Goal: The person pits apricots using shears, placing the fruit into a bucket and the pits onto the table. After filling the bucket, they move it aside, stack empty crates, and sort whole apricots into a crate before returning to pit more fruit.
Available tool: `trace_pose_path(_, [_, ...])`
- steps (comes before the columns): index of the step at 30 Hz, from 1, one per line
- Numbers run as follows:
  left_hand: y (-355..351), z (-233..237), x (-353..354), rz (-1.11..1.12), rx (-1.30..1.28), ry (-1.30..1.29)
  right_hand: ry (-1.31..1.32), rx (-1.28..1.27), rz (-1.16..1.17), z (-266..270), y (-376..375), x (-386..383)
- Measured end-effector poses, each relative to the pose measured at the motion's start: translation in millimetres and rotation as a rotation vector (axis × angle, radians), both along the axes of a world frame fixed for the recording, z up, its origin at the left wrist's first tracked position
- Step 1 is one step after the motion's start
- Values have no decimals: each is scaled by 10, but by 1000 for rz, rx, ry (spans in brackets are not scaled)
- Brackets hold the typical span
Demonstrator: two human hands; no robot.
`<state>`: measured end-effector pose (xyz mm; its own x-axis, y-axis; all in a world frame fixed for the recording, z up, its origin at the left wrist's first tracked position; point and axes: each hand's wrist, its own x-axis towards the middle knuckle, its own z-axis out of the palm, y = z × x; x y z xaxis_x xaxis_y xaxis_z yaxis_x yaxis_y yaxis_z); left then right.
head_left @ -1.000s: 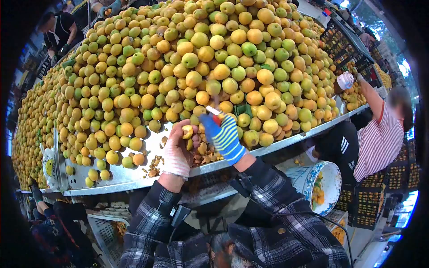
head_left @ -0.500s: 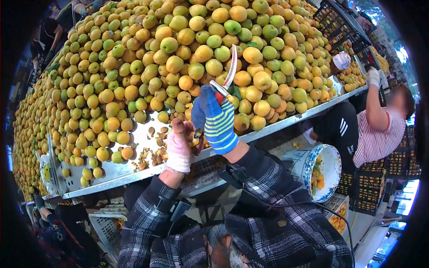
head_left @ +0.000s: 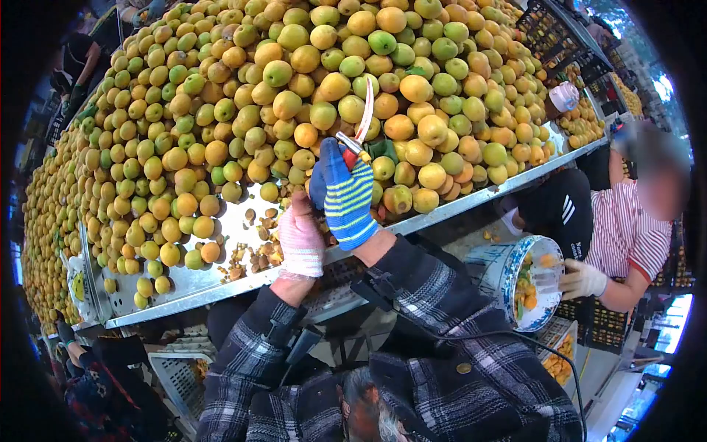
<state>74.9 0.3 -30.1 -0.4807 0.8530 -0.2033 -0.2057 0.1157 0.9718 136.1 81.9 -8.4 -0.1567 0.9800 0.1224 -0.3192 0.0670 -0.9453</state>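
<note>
My right hand [head_left: 348, 193], in a blue glove with yellow-green stripes, is closed around the red handle of a knife [head_left: 366, 110]. Its curved blade points up over the fruit. Close against it on the left is my left hand [head_left: 301, 237], in a pink and white glove, with its fingers curled; whatever it grips is hidden behind the right hand. Both hands are above the near edge of a metal table [head_left: 177, 296]. Beyond them rises a large heap of yellow-green apricots [head_left: 287, 104]. Stones and scraps [head_left: 258, 259] lie left of my left hand.
A white and blue bucket [head_left: 495, 274] with fruit pieces stands at my right. A co-worker's gloved hand [head_left: 583, 280] reaches to its mouth. Black crates [head_left: 563, 33] are at the back right, and a pale crate [head_left: 177, 379] is below the table at left.
The knife and my right hand have shifted slightly left, and my left hand slightly right, closer together. The co-worker's gloved hand has come down from near the table to the bucket.
</note>
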Motion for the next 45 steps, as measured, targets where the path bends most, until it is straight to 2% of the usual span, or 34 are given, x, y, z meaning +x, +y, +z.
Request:
trace_pose_path(1, [12,11,13,1,0,-1,65,-135,40,184,-17,-6])
trace_pose_path(2, [35,20,36,51,23,-44,421,-591,7,372,-15,-53])
trace_pose_path(3, [50,51,47,101,45,-87,529,-657,65,348,27,-33])
trace_pose_path(5, [45,125,17,147,-9,10,499,-726,82,290,56,-46])
trace_pose_path(7, [40,216,-15,103,-147,-368,546,-777,96,268,81,-34])
trace_pose_path(8, [1,272,-50,23,-131,-479,596,-830,110,254,90,-32])
trace_pose_path(11, [27,403,-124,27,-198,-404,670,-782,136,270,119,-44])
trace_pose_path(13, [43,295,-252,25,-120,-339,673,-709,136,273,152,21])
trace_pose_path(15, [33,331,-370,70,19,-253,446,-451,77,357,211,94])
trace_pose_path(16, [11,408,-420,77,50,-99,366,-376,-34,483,207,94])
trace_pose_path(17, [-64,508,-457,-12,121,-102,241,-260,-44,402,271,130])
trace_pose_path(19, [-171,635,-590,-518,293,635,122,-210,33,363,354,254])
trace_pose_path(21, [-312,816,-415,-893,6,377,74,-147,48,387,397,302])
trace_pose_path(22, [-354,769,-371,-1121,14,464,-3,-85,7,421,414,318])
trace_pose_path(23, [-415,733,-299,-1278,-79,507,77,-103,72,459,395,393])
trace_pose_path(25, [-481,736,-210,-1345,40,779,-36,16,-8,489,424,475])
trace_pose_path(26, [-483,777,-206,-1376,15,780,-67,66,-38,513,422,533])
trace_pose_path(27, [-504,746,-207,-1376,24,773,-77,69,-40,502,440,584])
trace_pose_path(29, [-564,688,-210,-1370,-56,974,-72,-8,-70,437,505,662])
trace_pose_path(31, [-543,837,-163,-1365,-106,986,-105,21,-131,351,549,721])
trace_pose_path(33, [-522,898,-139,-1354,-73,984,-177,166,-188,304,595,769])
trace_pose_path(34, [-424,1052,-100,-1314,-206,982,-176,165,-190,297,587,789])
trace_pose_path(35, [-347,1005,-90,-1174,-146,1037,-190,158,-175,290,568,810])
trace_pose_path(37, [-194,859,-20,-729,-41,1029,-217,146,-139,339,502,820])
trace_pose_path(38, [-99,803,30,-722,-40,1035,-228,147,-119,381,482,815])
trace_pose_path(40, [114,724,129,-506,178,1156,-188,126,-72,416,449,827])
trace_pose_path(41, [182,686,165,-508,183,1161,-184,129,-77,407,438,837])
trace_pose_path(43, [335,648,234,-587,136,1310,22,22,2,357,465,857])
trace_pose_path(44, [409,641,260,-619,83,1385,-259,172,-101,253,548,883])
trace_pose_path(45, [416,610,278,-622,82,1390,-254,170,-103,243,546,888])
